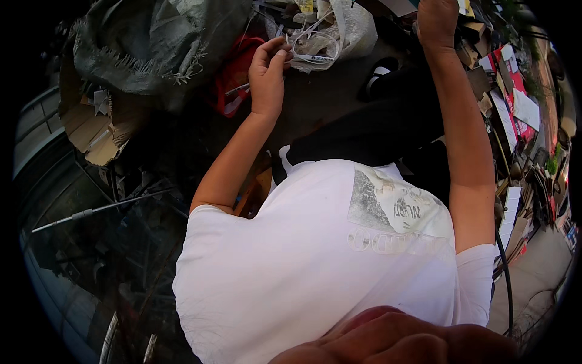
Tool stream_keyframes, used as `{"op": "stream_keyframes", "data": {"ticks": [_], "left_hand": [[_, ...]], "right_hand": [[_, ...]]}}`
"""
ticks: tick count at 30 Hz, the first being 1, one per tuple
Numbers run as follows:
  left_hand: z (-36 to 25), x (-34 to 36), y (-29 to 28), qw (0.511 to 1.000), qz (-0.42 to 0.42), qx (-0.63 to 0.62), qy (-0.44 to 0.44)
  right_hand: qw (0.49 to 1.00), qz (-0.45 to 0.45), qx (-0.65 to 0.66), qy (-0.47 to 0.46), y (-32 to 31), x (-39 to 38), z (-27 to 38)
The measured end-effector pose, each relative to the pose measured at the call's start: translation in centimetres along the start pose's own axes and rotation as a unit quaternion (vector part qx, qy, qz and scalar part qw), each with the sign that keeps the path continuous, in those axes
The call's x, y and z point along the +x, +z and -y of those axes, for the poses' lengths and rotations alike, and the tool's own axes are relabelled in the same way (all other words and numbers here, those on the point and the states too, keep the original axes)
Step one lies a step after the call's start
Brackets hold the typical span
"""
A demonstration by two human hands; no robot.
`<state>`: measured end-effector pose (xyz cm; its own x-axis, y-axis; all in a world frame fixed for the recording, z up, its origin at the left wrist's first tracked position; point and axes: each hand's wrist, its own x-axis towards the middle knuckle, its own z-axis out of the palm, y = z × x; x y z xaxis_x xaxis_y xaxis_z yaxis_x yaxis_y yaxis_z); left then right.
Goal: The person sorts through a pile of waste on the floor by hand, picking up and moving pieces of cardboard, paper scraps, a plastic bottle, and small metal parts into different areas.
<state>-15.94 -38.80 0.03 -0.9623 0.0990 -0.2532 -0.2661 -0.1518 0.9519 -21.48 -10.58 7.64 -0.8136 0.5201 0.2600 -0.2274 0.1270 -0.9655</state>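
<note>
My left hand (270, 73) is raised beside a translucent white plastic sack (348, 33) that holds a coiled white cord (312, 45) and small scraps; its fingers are loosely curved and apart, with nothing visible in them. Just below and left of that hand lies a red bag (227, 100) with a thin pale rod across it. At the top edge my right hand (438, 24) is closed on a teal flat item (414, 3), mostly out of frame, near a white sheet (394, 6).
A grey-green woven sack (139, 42) and torn cardboard (91, 130) sit at upper left. Metal rods (91, 213) cross the dark left side. Piles of flattened cardboard and paper (524, 112) line the right, beside my black-trousered legs (357, 133). A dark cable (508, 291) runs down at right.
</note>
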Motion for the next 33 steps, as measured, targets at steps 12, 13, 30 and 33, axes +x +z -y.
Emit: {"op": "stream_keyframes", "data": {"ticks": [12,13,30,33], "left_hand": [[-4.2,-0.6,8.9,0.987,0.153,0.031,0.05],[-5.3,-0.9,10.6,0.983,0.167,0.039,0.063],[-7.1,-3.5,45.9,0.909,0.388,-0.002,0.154],[-3.3,-0.2,47.2,0.908,0.41,0.038,0.077]], "right_hand": [[0.907,-0.291,-0.287,-0.105,-33.3,-0.8,10.9],[0.883,-0.311,-0.337,-0.1,-35.8,-2.4,11.4],[0.713,-0.077,-0.668,0.2,-56.2,-15.6,-4.5],[0.725,-0.013,-0.652,0.219,-55.5,-13.9,-12.2]]}}
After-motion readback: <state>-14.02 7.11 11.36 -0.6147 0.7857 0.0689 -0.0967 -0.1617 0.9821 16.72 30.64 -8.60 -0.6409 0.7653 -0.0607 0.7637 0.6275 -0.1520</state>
